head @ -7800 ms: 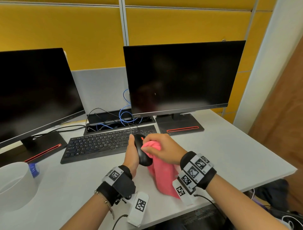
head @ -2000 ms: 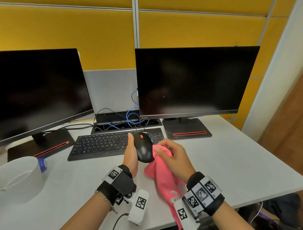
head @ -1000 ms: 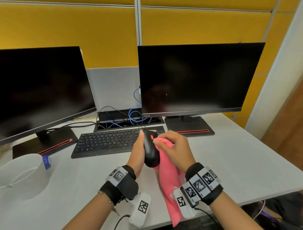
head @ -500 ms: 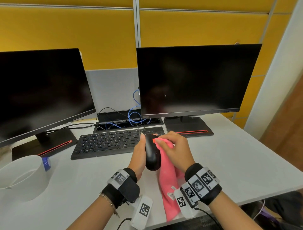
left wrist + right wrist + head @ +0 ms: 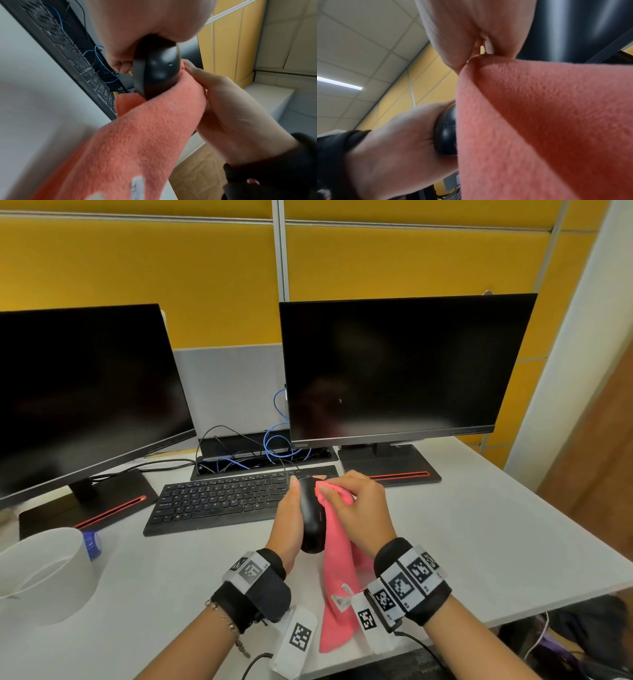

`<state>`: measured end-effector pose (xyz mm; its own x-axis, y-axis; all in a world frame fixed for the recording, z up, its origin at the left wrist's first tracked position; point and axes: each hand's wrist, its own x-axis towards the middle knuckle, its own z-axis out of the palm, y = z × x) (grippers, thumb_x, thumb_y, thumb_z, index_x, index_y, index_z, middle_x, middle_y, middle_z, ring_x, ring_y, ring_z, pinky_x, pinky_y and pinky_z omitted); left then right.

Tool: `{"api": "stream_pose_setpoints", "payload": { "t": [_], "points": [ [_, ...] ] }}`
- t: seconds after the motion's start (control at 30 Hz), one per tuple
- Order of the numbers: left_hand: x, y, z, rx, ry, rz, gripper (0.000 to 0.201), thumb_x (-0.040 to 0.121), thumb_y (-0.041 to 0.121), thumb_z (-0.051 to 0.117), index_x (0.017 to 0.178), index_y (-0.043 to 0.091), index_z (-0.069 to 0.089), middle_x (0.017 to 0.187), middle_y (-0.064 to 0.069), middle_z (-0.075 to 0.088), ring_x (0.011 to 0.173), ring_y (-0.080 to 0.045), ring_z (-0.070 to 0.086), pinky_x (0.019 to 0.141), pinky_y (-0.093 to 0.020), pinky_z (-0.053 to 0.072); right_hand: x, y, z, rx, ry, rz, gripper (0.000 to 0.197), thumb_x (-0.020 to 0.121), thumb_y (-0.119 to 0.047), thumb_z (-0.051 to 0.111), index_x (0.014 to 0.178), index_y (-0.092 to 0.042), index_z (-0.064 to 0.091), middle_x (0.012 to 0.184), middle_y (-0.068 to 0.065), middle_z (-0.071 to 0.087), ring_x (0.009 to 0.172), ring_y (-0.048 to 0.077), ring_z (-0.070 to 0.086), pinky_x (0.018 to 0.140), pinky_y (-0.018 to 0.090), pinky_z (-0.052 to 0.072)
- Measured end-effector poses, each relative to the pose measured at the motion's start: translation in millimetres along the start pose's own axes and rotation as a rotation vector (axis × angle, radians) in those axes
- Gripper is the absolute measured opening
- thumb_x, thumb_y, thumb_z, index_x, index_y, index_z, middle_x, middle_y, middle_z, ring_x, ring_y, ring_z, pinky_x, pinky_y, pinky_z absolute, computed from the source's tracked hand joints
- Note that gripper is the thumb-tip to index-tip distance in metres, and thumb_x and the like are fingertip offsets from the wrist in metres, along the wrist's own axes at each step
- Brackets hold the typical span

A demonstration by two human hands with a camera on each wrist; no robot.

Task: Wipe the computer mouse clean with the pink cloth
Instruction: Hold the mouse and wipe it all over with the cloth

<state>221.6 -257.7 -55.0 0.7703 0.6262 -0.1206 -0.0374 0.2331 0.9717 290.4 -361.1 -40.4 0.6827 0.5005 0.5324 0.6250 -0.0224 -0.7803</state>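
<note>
My left hand (image 5: 287,522) grips a black wired computer mouse (image 5: 311,518), lifted off the desk and turned on its side. In the left wrist view the mouse (image 5: 157,70) sits between my palm and curled fingers. My right hand (image 5: 359,508) pinches the pink cloth (image 5: 342,577) and presses its bunched top against the mouse's right side. The rest of the cloth hangs down toward the desk's front edge. In the right wrist view the cloth (image 5: 539,128) fills the frame, with the mouse (image 5: 447,135) partly behind it.
A black keyboard (image 5: 219,501) lies just behind the hands. Two dark monitors (image 5: 404,368) (image 5: 78,395) stand at the back with cables between them. A white roll (image 5: 41,573) sits at the left. The white desk (image 5: 496,535) ends close on the right and front.
Since two seconds ago the mouse has turned from flat to on its side. My right hand has slid the cloth up along the mouse's right side toward its front.
</note>
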Motion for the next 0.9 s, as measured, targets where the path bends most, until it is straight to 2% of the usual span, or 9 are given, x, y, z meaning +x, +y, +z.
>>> {"api": "stream_pose_setpoints", "payload": {
  "t": [0.07,0.13,0.23,0.37,0.47,0.6,0.77,0.9],
  "points": [
    [0.8,0.4,-0.8,-0.006,0.013,0.021,0.062,0.098,0.056,0.029,0.106,0.009,0.069,0.099,-0.011,0.074,0.102,-0.024,0.067,0.102,-0.04,0.045,0.8,-2.4,-1.0,0.019,-0.025,0.016,0.01,0.086,-0.017,0.071,0.086,-0.016,0.08,0.081,0.002,0.069,0.081,0.007,0.062,0.075,0.013,0.044],
    [2.2,-0.3,-2.0,-0.034,0.028,0.016,0.062,0.098,0.057,0.029,0.1,0.011,0.07,0.094,-0.009,0.075,0.097,-0.023,0.068,0.103,-0.041,0.046,1.0,-3.6,-2.7,0.024,-0.064,0.038,0.011,0.087,-0.017,0.07,0.081,-0.015,0.08,0.08,-0.002,0.071,0.081,0.008,0.064,0.079,0.022,0.048],
    [3.7,-2.1,-1.7,-0.054,0.033,0.017,0.063,0.096,0.061,0.03,0.1,0.015,0.072,0.098,-0.008,0.075,0.101,-0.022,0.068,0.104,-0.042,0.045,1.1,-3.1,-2.8,0.064,-0.076,0.091,0.013,0.087,-0.017,0.069,0.078,-0.017,0.079,0.078,-0.005,0.072,0.082,0.01,0.066,0.082,0.032,0.051],
    [1.0,-2.6,1.9,-0.005,0.022,0.074,0.061,0.097,0.058,0.027,0.104,0.017,0.071,0.1,-0.007,0.074,0.097,-0.02,0.068,0.097,-0.038,0.047,3.6,-3.5,0.0,0.092,0.004,0.135,0.011,0.088,-0.021,0.069,0.085,-0.019,0.08,0.082,-0.004,0.073,0.083,0.01,0.067,0.081,0.03,0.052],
    [3.3,-2.7,1.0,-0.022,0.028,0.082,0.06,0.096,0.061,0.028,0.109,0.02,0.07,0.105,-0.008,0.072,0.099,-0.021,0.067,0.096,-0.039,0.046,3.0,-7.1,0.0,0.129,-0.033,0.142,0.012,0.089,-0.019,0.068,0.084,-0.018,0.079,0.081,-0.001,0.073,0.083,0.013,0.068,0.081,0.032,0.054],
    [3.7,-1.3,0.0,-0.045,0.028,0.098,0.06,0.099,0.056,0.026,0.114,0.015,0.067,0.11,-0.008,0.072,0.109,-0.022,0.065,0.096,-0.034,0.047,1.5,-7.6,-3.5,0.141,-0.084,0.169,0.012,0.088,-0.015,0.068,0.083,-0.018,0.079,0.083,-0.002,0.073,0.085,0.012,0.068,0.085,0.033,0.055],
    [0.0,-0.9,3.1,-0.063,-0.019,0.117,0.052,0.101,0.051,0.025,0.112,0.023,0.067,0.109,-0.009,0.072,0.101,-0.018,0.067,0.084,-0.029,0.049,2.0,-7.3,-0.3,0.157,-0.038,0.195,0.011,0.089,-0.018,0.068,0.089,-0.019,0.079,0.088,-0.001,0.074,0.088,0.011,0.068,0.086,0.034,0.055],
    [0.9,0.7,0.9,-0.049,-0.025,0.133,0.057,0.101,0.052,0.025,0.116,0.014,0.065,0.106,-0.01,0.071,0.093,-0.017,0.067,0.075,-0.028,0.05,0.7,-7.6,-0.9,0.144,-0.051,0.187,0.013,0.09,-0.015,0.066,0.087,-0.017,0.078,0.085,-0.005,0.073,0.086,0.009,0.068,0.085,0.031,0.055]
  ]
}}
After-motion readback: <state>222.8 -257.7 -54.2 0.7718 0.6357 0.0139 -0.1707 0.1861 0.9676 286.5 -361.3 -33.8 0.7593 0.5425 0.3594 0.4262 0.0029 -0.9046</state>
